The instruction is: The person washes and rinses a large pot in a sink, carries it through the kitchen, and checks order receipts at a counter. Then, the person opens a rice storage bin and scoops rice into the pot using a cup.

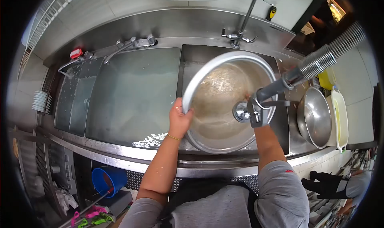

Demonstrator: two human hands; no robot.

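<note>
A large round metal pot [216,143] sits tilted in the right sink basin, its open mouth towards me. The inside is wet and shiny, with a brownish tint on the bottom. My left hand [180,118] grips the pot's rim on the left, thumb over the edge. My right hand [262,129] is closed around a sink spray nozzle [241,111], whose head points into the pot. The nozzle body and its grey handle hide most of the right hand's fingers. Whether water is coming out, I cannot tell.
Left of the pot, a wide basin [134,92] holds cloudy water. Faucets [127,46] line the back wall. On the right counter lean a metal bowl [315,117] and a pale plastic tub [340,120]. A blue bucket [107,182] stands below left. Another person [352,186] is at far right.
</note>
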